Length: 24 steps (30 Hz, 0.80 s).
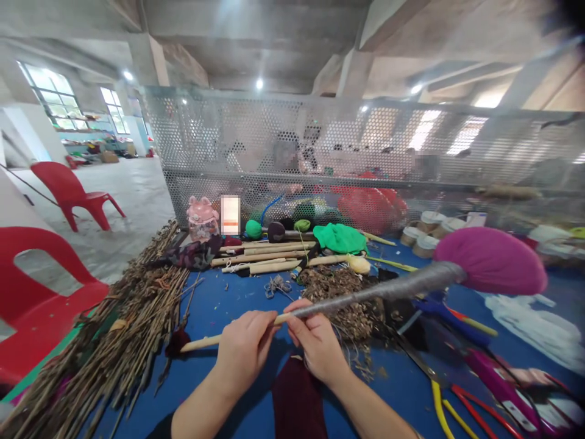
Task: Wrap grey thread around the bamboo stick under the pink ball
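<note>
Above the front of the blue table [228,305], the stick [201,343] runs crosswise, its bare wooden end at the left and a purple padded head [493,262] at the upper right. The left hand [242,344] is curled around the pale wood, probably to steady the long piece, while the right hand [315,341] pinches it between thumb and fingers where the grey wrapping [379,290] ends, a grip that suits fine control at that edge. With both hands set close together, the bulky head reaches far out to the right; whether anything props it up I cannot tell. A dark red bit [177,343] shows by the bare end, though whether it is attached is unclear. Between the forearms is a maroon cloth [299,396]. Beyond the hands are a heap of dry scraps [338,299], some loose sticks [269,250] laid side by side, likely to keep them handy, and a green bundle [340,239]. Twigs [137,329] are piled along the left edge, perhaps to spare the middle for handwork, and yellow-handled scissors [437,399] lie at the right, seemingly within that hand's reach.
</note>
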Tool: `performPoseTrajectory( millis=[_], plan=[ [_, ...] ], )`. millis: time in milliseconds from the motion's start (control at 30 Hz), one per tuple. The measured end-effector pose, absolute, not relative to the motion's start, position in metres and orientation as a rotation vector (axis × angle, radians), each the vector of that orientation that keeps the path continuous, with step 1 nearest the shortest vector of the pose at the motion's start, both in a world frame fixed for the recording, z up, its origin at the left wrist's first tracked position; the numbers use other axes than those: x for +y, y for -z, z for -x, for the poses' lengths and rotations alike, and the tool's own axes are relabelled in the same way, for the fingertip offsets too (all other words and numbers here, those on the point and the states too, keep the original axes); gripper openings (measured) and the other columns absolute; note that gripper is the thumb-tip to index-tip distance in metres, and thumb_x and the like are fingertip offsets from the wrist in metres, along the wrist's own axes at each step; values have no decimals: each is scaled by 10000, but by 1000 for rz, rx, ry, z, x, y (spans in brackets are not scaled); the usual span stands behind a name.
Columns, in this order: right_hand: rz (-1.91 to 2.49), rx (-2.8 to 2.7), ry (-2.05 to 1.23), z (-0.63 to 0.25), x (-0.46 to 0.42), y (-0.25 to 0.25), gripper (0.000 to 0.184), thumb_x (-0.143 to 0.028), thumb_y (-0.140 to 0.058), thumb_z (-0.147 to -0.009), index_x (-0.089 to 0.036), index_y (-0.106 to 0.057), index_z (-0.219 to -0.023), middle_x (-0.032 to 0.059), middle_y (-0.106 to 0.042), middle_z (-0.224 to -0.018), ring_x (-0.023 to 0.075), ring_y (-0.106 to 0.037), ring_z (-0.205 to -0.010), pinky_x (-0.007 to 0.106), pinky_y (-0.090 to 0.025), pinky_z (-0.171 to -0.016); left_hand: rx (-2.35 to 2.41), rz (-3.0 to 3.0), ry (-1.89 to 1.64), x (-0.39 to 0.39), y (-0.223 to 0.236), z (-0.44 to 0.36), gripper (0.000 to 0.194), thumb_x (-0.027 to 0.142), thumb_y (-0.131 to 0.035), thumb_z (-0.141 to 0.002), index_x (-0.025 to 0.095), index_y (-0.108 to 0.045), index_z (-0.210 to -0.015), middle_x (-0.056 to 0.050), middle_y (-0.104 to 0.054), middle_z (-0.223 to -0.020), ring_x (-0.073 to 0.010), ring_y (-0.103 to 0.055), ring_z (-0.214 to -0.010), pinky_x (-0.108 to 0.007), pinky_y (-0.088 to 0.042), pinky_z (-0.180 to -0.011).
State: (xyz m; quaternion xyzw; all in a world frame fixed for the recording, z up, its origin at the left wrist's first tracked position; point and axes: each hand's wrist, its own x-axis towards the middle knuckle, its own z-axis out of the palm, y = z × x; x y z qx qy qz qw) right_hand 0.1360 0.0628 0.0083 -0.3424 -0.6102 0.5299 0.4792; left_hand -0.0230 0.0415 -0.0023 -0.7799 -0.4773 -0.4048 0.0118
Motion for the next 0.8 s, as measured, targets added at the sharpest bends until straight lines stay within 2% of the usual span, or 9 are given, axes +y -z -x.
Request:
performPoseTrajectory(
  millis=[100,200,333,533,667,800],
  plan=[
    [853,-1623,-1310,-142,65,-8,274,-413,-498,-860,-147,-538,-909,-53,-419,-518,83,-384,-477,225,-298,-480,-1480,2553,1216,44,0,31,196,275,-462,-880,199,-613,-979,-44,-707,-845,-154,-651,-719,-243,-499,-667],
    [846,-1600,-1399,-145,67,-3,330,-447,-506,-842,-143,-538,-967,-56,-418,-521,82,-373,-473,222,-274,-464,-1538,2676,1076,46,-8,38,213,294,-441,-888,214,-624,-963,-29,-708,-817,-151,-655,-692,-236,-494,-641],
    [831,-1453,-1468,-139,70,2,341,-470,-579,-776,-152,-534,-890,-78,-378,-486,69,-330,-437,213,-232,-435,-1579,2720,952,46,-14,37,232,285,-410,-900,224,-634,-910,-15,-703,-785,-149,-653,-690,-231,-487,-622],
    [829,-1324,-1338,-140,73,0,382,-500,-622,-722,-148,-526,-837,-86,-380,-463,61,-311,-421,208,-201,-416,-1402,2326,1180,37,-3,23,245,248,-477,-872,171,-568,-1086,-76,-686,-931,-187,-626,-834,-308,-479,-727],
    [816,-1256,-1333,-138,71,-1,405,-526,-629,-707,-163,-492,-823,-104,-365,-431,46,-234,-373,205,-142,-378,-1315,2177,1191,31,-8,13,160,236,-499,-866,176,-610,-964,-70,-677,-920,-189,-604,-852,-330,-449,-767],
    [821,-1221,-1302,-134,74,-6,442,-572,-634,-675,-184,-424,-648,-103,-333,-402,33,-194,-342,214,-112,-354,-1344,2176,1078,36,-22,5,176,245,-468,-882,175,-623,-837,-58,-656,-837,-174,-587,-811,-284,-455,-709]
  ],
)
